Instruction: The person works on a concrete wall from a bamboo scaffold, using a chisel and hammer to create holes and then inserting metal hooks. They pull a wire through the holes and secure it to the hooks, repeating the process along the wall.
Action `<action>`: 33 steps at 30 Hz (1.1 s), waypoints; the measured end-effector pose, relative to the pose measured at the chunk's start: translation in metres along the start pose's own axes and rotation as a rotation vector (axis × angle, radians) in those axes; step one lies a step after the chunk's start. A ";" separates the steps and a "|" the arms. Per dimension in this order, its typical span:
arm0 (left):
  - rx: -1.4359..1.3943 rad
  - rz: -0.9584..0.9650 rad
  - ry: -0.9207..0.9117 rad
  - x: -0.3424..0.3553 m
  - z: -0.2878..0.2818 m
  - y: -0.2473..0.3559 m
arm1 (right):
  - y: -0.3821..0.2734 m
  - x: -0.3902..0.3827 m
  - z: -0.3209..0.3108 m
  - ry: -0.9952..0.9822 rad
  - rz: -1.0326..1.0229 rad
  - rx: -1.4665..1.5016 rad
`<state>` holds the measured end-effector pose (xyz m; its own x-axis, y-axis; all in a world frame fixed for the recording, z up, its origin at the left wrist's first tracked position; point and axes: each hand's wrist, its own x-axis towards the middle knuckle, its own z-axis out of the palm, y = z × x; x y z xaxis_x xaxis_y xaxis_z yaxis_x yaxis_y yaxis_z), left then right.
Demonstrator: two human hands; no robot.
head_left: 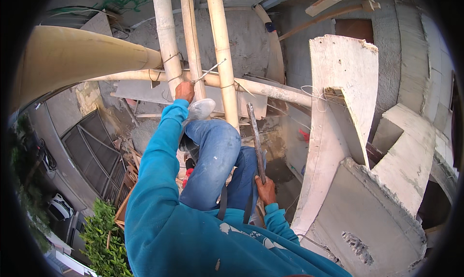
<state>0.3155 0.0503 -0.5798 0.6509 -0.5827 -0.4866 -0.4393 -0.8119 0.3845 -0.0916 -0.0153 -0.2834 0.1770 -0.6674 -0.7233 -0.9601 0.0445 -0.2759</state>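
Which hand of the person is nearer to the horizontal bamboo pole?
Left. The left hand is close to the horizontal bamboo pole; the right hand is farther back, beside the jeans, holding a thick rod.

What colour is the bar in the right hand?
The bar is mottled brownish grey, best seen in the head view.

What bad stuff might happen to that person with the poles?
The shoe is close to round poles, so it might slip on them. The bar in the right hand might drop if that grip loosens. The thin rod in the left hand might catch, since it points toward a pole.
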 end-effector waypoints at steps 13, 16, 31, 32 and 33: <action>-0.378 0.369 0.208 -0.226 -0.284 0.116 | -0.052 -0.059 -0.039 -0.232 -0.017 -0.303; -0.432 0.503 0.172 -0.256 -0.327 0.166 | -0.068 -0.090 -0.064 -0.268 -0.006 -0.246; -0.258 1.251 -0.337 -0.359 -0.344 0.383 | -0.015 -0.227 -0.079 -0.061 0.167 0.170; -0.242 1.273 -0.373 -0.366 -0.340 0.395 | -0.007 -0.232 -0.069 -0.050 0.199 0.218; -0.225 1.283 -0.393 -0.367 -0.336 0.403 | -0.005 -0.231 -0.065 -0.049 0.210 0.236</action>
<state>0.1068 -0.0509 0.0173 -0.3706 -0.9194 0.1318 -0.4627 0.3058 0.8321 -0.1416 0.0901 -0.0738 -0.0044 -0.5888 -0.8082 -0.9009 0.3531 -0.2524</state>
